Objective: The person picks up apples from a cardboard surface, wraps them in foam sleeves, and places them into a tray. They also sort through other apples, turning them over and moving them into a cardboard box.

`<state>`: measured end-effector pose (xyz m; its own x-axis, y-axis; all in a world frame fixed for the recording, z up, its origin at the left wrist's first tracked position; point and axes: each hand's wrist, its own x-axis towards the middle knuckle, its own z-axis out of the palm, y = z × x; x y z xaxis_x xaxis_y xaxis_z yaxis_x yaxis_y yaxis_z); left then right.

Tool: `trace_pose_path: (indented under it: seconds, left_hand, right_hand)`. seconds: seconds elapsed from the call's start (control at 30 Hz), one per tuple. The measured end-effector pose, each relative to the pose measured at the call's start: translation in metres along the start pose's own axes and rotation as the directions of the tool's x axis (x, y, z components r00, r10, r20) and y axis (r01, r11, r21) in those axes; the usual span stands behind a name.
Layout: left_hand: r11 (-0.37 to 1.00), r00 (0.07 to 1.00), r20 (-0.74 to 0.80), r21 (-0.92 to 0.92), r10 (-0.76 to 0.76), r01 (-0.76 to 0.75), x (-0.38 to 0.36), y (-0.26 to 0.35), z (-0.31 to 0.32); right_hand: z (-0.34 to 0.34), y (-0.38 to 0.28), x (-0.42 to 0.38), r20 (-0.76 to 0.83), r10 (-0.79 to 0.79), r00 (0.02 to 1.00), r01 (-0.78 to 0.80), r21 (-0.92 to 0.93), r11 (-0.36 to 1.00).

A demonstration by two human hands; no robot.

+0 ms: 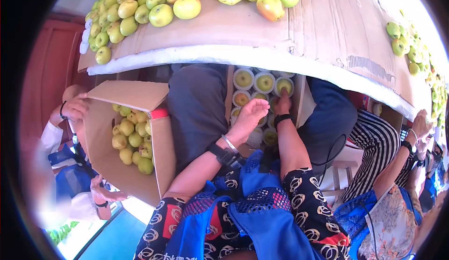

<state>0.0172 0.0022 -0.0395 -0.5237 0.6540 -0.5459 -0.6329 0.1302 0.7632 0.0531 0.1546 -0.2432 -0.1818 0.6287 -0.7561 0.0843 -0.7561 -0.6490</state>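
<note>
Blue vest [276, 220] nearest, right fingers [283, 97] touch a white-netted, yellow-green apple [283, 86].

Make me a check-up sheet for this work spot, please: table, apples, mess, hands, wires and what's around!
Surface: table covered in cardboard; loose apples piled on it.
Job's things: box below the table edge, holding netted apples.
Clutter: open carton at the left, with un-netted apples inside.
Hands: left hand over the box; right hand touching a netted apple.
Cables: one thin black cable near striped trousers.
Surroundings: co-workers on both sides, one with a hand at the carton.
</note>
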Motion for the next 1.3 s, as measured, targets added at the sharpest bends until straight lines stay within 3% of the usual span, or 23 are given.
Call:
trace_pose_path:
  seconds: [0.03, 0.07, 0.1, 0.13, 0.17, 0.2, 0.3, 0.4, 0.53, 0.6, 0.8, 0.9, 1.07, 1.17, 1.2, 1.23, 1.27, 1.3]
  left_hand:
    - [1.0, 1.0, -0.006, 0.005, -0.01, 0.01, -0.001, 0.002, 0.001]
    - [1.0, 1.0, -0.015, 0.009, -0.017, 0.017, -0.001, 0.004, 0.001]
    - [1.0, 1.0, -0.016, 0.013, -0.014, 0.014, 0.0, 0.004, -0.001]
    - [1.0, 1.0, -0.017, 0.023, -0.011, 0.011, 0.001, 0.003, -0.002]
    - [0.999, 1.0, -0.017, 0.032, -0.01, 0.011, 0.001, 0.0, -0.002]
    - [0.999, 1.0, -0.014, 0.031, -0.014, 0.015, 0.0, -0.001, -0.002]
    - [1.0, 1.0, -0.023, 0.028, -0.011, 0.012, 0.002, 0.001, -0.004]
    - [1.0, 1.0, -0.003, 0.018, -0.009, 0.01, 0.0, -0.002, -0.002]
    - [1.0, 1.0, -0.012, 0.014, -0.014, 0.014, 0.002, 0.003, -0.001]
    - [1.0, 1.0, -0.015, 0.007, -0.018, 0.018, -0.001, 0.002, -0.001]
    - [1.0, 1.0, -0.017, 0.018, -0.021, 0.021, 0.0, 0.004, -0.003]
    - [0.993, 0.976, -0.199, -0.062, 0.085, -0.099, 0.002, 0.009, -0.002]
    - [0.975, 0.949, -0.257, -0.077, 0.182, -0.208, -0.007, 0.027, -0.004]
    - [0.951, 0.937, -0.293, -0.182, 0.189, -0.249, -0.007, 0.027, -0.007]
    - [0.95, 0.936, -0.296, -0.181, 0.193, -0.253, -0.008, 0.028, -0.007]
    - [0.942, 0.929, -0.309, -0.199, 0.202, -0.271, -0.01, 0.029, -0.007]
    - [0.933, 0.923, -0.322, -0.216, 0.21, -0.288, -0.011, 0.028, -0.008]
    - [0.933, 0.921, -0.325, -0.212, 0.214, -0.291, -0.012, 0.028, -0.008]
  right_hand:
    - [-0.007, 0.011, 0.015, 0.0, -0.002, 1.0, 0.002, 0.006, 1.0]
    - [-0.019, 0.036, 0.048, 0.114, -0.245, 0.963, 0.266, -0.23, 0.936]
    - [-0.026, 0.051, 0.065, 0.276, -0.434, 0.857, 0.514, -0.415, 0.751]
    - [-0.018, 0.037, 0.046, 0.277, -0.433, 0.858, 0.513, -0.415, 0.751]
    - [-0.012, 0.023, 0.026, 0.147, -0.248, 0.958, 0.276, -0.228, 0.934]
    - [-0.005, 0.006, 0.002, 0.062, -0.019, 0.998, 0.019, 0.002, 1.0]
    - [0.007, -0.013, -0.018, 0.02, 0.056, 0.998, -0.057, 0.072, 0.996]
    - [0.01, -0.019, -0.022, 0.056, 0.108, 0.993, -0.117, 0.197, 0.973]
    - [0.009, -0.017, -0.012, 0.047, 0.098, 0.994, -0.104, 0.135, 0.985]
    - [0.005, -0.021, -0.01, 0.167, 0.157, 0.973, -0.187, 0.188, 0.964]
    - [0.009, -0.02, -0.006, 0.128, 0.131, 0.983, -0.153, 0.178, 0.972]
    - [0.001, -0.021, 0.005, 0.114, 0.152, 0.982, -0.169, 0.155, 0.973]
    - [-0.003, -0.025, 0.006, 0.132, 0.181, 0.975, -0.191, 0.073, 0.979]
    - [-0.014, -0.023, 0.006, 0.092, 0.231, 0.969, -0.231, -0.012, 0.973]
    - [-0.025, -0.021, -0.004, 0.398, -0.105, 0.911, 0.35, -0.616, 0.706]
    - [-0.029, -0.018, -0.012, 0.766, -0.101, 0.634, 0.764, -0.642, -0.069]
    - [-0.025, -0.013, -0.016, 0.77, -0.098, 0.631, 0.768, -0.637, -0.066]
    - [-0.02, -0.006, -0.019, 0.888, 0.155, 0.434, 0.879, -0.38, -0.288]
